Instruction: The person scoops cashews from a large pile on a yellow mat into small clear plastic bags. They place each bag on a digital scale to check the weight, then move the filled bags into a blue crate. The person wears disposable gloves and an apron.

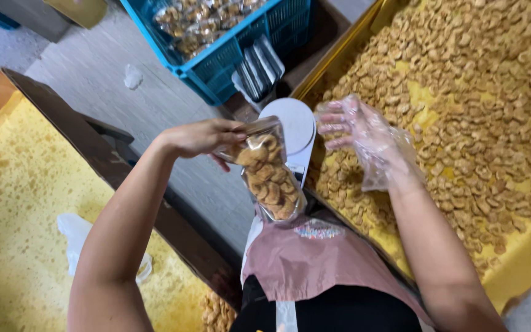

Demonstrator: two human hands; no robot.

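Note:
My left hand (201, 136) grips the open top of a clear plastic pouch (268, 175) filled with small golden-brown snack pieces, holding it upright in front of me. My right hand (357, 129), in a loose clear plastic glove, hovers with fingers spread just right of the pouch, above the near-left corner of a large tray of loose snack pieces (462, 104). Nothing is visibly held in that hand. A round white kitchen scale (293, 123) sits behind the pouch, between my two hands.
A blue plastic crate (228, 61) holding filled pouches stands on the grey floor at top centre, with a stack of flat pouches (258, 71) beside it. At the left lies a wooden-framed tray lined with oily yellow paper (19, 203).

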